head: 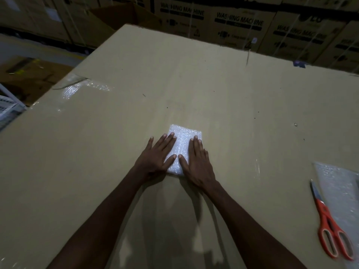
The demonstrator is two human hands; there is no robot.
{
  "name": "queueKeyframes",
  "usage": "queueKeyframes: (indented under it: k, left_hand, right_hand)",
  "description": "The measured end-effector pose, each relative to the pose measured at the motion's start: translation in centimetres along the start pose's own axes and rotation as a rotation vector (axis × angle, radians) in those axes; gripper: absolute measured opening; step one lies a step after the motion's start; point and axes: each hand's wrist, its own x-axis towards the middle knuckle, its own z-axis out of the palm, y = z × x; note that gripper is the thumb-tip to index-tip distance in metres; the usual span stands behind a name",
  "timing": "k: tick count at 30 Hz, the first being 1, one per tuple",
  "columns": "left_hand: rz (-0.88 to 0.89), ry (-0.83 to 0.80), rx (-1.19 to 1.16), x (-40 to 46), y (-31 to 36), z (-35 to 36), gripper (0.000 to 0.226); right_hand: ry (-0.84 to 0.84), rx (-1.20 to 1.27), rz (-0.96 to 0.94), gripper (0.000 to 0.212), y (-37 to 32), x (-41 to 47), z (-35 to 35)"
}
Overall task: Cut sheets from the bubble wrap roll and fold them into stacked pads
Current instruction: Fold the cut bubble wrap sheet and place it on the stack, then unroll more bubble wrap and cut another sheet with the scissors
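A folded bubble wrap pad (183,135) lies in the middle of a big cardboard surface (223,90). My left hand (158,158) presses flat on the pad's left side, fingers straight and spread. My right hand (198,164) presses flat on its right side, fingers straight. Both thumbs point toward each other over the pad's near half. At the right edge, a loose sheet of bubble wrap (342,191) lies flat, with orange-handled scissors (330,224) resting on it, blades shut.
Another patch of clear bubble wrap (77,86) lies at the cardboard's far left edge. Stacked washing machine cartons (240,22) stand behind the surface. To the left the surface drops off to the floor, where flat cardboard (33,72) lies.
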Motion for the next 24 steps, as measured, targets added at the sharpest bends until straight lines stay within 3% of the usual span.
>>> queueKeyframes:
  k: [7,12,18,24]
  left_hand:
    - [-0.047,-0.161,0.034,0.4,1.3,-3.3,0.084]
    - [0.038,0.077,0.017,0.1,5.0,-6.0,0.071]
    - [0.202,0.201,-0.139,0.8,15.3,-4.3,0.056]
    - [0.209,0.164,-0.351,-1.1,28.7,-0.8,0.054]
  right_hand:
    - [-0.082,-0.021,0.056,0.081,-0.4,-0.6,-2.4]
    - [0.075,0.098,0.141,0.077,2.0,-5.1,-6.8]
    - [0.320,0.024,0.201,0.068,8.7,-14.7,-11.6]
    - [0.467,-0.065,0.353,0.055,16.1,-25.4,-15.3]
